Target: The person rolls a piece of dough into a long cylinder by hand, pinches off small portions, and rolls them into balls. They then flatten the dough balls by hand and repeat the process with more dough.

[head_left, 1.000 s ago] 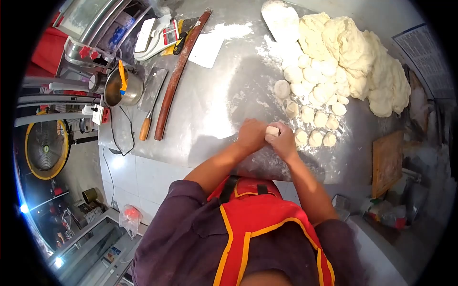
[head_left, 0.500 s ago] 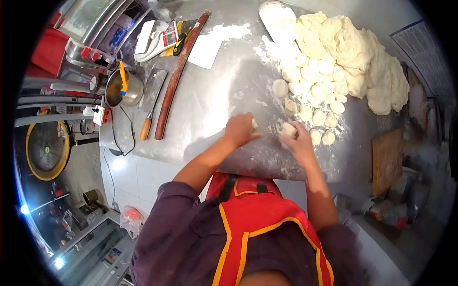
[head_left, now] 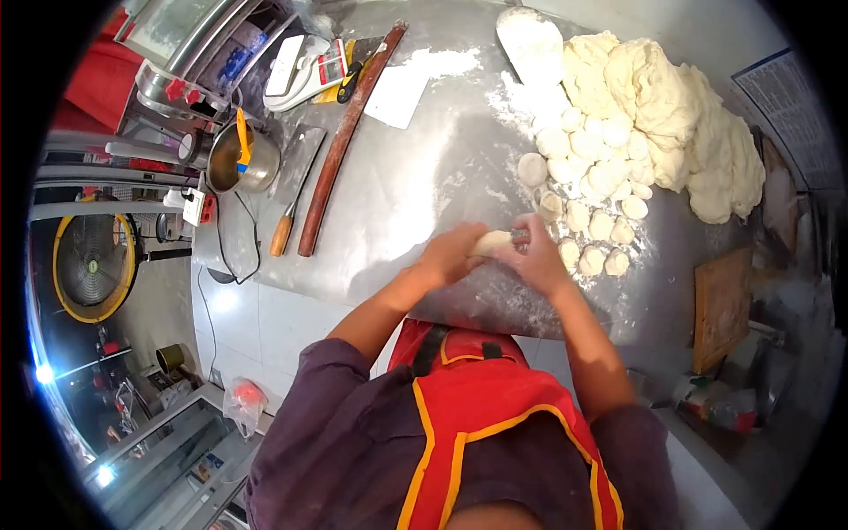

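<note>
Near the front of the metal table, my left hand (head_left: 449, 254) and my right hand (head_left: 537, 256) are close together. Between them is a short length of pale dough (head_left: 491, 241), gripped from both sides with the fingers closed round its ends. Just beyond my right hand lie several small floured dough pieces (head_left: 601, 224), some in loose rows and others heaped. Behind these sits a large mass of soft dough (head_left: 649, 88). My fingers hide part of the dough that I hold.
A long wooden rolling pin (head_left: 353, 132) lies left of centre, beside a wide-bladed knife (head_left: 297, 168) with a wooden handle. Further left are a metal pot (head_left: 261, 170) with an orange-handled brush and a white scale (head_left: 309, 78). A white card (head_left: 397, 102) lies beyond the pin.
My hands have come together from apart, and the dough now spans both. A dough piece shows beside the others near my right hand. The whole view has shifted slightly.
</note>
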`<action>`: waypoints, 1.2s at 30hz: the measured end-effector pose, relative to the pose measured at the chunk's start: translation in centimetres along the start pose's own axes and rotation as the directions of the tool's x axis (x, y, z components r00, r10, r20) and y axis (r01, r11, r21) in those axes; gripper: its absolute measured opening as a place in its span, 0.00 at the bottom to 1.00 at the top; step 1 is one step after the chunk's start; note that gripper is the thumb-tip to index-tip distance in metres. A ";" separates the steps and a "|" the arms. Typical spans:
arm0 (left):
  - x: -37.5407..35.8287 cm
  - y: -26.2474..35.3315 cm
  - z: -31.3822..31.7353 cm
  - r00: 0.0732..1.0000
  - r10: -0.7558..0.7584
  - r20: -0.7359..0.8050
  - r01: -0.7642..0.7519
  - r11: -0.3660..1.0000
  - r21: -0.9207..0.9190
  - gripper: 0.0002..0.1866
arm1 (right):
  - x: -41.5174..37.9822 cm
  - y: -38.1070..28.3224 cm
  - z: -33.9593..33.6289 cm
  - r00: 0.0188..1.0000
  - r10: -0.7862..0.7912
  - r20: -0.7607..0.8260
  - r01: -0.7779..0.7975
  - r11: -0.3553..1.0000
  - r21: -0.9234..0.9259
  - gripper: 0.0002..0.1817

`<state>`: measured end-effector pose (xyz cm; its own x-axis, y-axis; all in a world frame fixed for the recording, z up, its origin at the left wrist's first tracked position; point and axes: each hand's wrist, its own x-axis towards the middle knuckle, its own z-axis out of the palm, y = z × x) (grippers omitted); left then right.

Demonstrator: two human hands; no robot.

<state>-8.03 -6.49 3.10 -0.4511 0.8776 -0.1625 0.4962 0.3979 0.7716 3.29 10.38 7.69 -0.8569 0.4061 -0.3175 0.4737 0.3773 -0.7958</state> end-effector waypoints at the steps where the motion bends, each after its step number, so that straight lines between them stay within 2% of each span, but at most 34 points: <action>1: 0.3 0.2 0.2 0.999 0.030 0.032 -0.031 0.999 0.014 0.24 | 0.2 0.2 0.5 0.998 -0.012 0.068 0.004 0.994 0.112 0.26; 2: 0.5 0.5 0.4 1.000 0.027 0.017 -0.027 1.000 0.008 0.22 | 0.5 0.3 0.8 0.990 -0.033 0.135 0.002 0.975 0.223 0.27; 3: 0.7 1.1 0.2 1.000 0.022 -0.002 -0.022 1.000 0.003 0.21 | 0.9 0.1 0.6 0.980 -0.013 0.199 -0.029 0.979 0.204 0.26; 4: 0.7 1.7 0.1 1.000 0.012 -0.019 -0.012 1.000 -0.003 0.20 | 1.0 0.6 1.2 0.990 -0.024 0.142 -0.010 0.973 0.231 0.24; 7: 1.3 3.3 -0.5 0.994 -0.104 0.034 0.096 0.980 0.175 0.21 | 0.5 1.3 2.7 1.000 -0.008 0.002 0.007 0.963 0.270 0.19; 10: 1.6 3.2 0.5 0.994 -0.038 -0.107 0.065 0.963 0.261 0.14 | -0.1 0.5 3.0 0.997 0.038 -0.064 -0.021 0.969 0.245 0.17; 13: 2.0 2.4 1.5 0.989 -0.058 -0.139 0.100 0.942 0.321 0.12 | -0.1 0.5 3.5 0.994 0.046 -0.099 -0.020 0.968 0.249 0.16; 18: 2.5 2.9 1.2 0.991 -0.135 -0.002 0.126 0.916 0.381 0.11 | -0.2 -0.3 2.9 0.993 0.060 -0.097 -0.040 0.980 0.195 0.15; 21: 3.0 2.4 1.3 0.978 -0.196 0.076 0.148 0.898 0.415 0.12 | -0.2 0.1 2.7 0.995 0.093 -0.028 -0.080 0.946 0.313 0.14; 23: 3.5 1.1 1.5 0.966 -0.251 0.068 0.200 0.885 0.421 0.13 | -1.0 -0.3 2.2 0.980 0.164 0.113 -0.199 0.858 0.474 0.12; 24: 3.9 -0.1 1.4 0.957 -0.287 0.036 0.246 0.874 0.418 0.15 | -1.4 -1.0 1.6 0.964 0.189 0.185 -0.260 0.799 0.542 0.11; 25: 4.2 -0.7 1.1 0.945 -0.326 0.002 0.297 0.863 0.408 0.16 | -1.7 -1.6 0.6 0.968 0.087 0.237 -0.193 0.861 0.471 0.16; 28: 3.8 -0.9 -1.9 0.928 -0.370 -0.041 0.369 0.929 -0.027 0.19 | 1.6 -1.6 -1.5 0.994 0.106 0.002 -0.100 0.928 0.360 0.23; 29: 3.5 0.2 -2.8 0.882 -0.448 0.146 0.461 0.757 -0.463 0.26 | 3.0 -0.5 -1.3 0.996 0.017 -0.090 0.001 0.981 0.196 0.24; 31: 3.3 0.0 -2.4 0.839 -0.490 0.237 0.495 0.507 -0.705 0.24 | 6.5 2.5 0.2 0.951 -0.207 -0.230 0.171 0.971 -0.165 0.24; 32: 3.2 -0.3 -2.0 0.817 -0.497 0.292 0.497 0.352 -0.793 0.22 | 7.5 2.9 0.6 0.959 -0.193 -0.206 0.142 0.961 -0.236 0.22; 35: 3.1 -2.1 -1.1 0.836 -0.329 0.439 0.434 -0.092 -0.896 0.18 | 8.7 2.3 1.3 0.986 -0.105 -0.126 0.050 0.922 -0.383 0.15; 36: 3.1 -2.5 -0.8 0.823 -0.336 0.458 0.426 -0.168 -0.889 0.17 | 8.7 2.2 1.2 0.978 -0.153 -0.141 0.079 0.901 -0.426 0.15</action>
<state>-11.25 -4.94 1.13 -0.1981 0.7110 -0.6747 -0.9349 0.0698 0.3480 -3.38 13.77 2.58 -0.8819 0.4570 -0.1159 0.4454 0.7269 -0.5227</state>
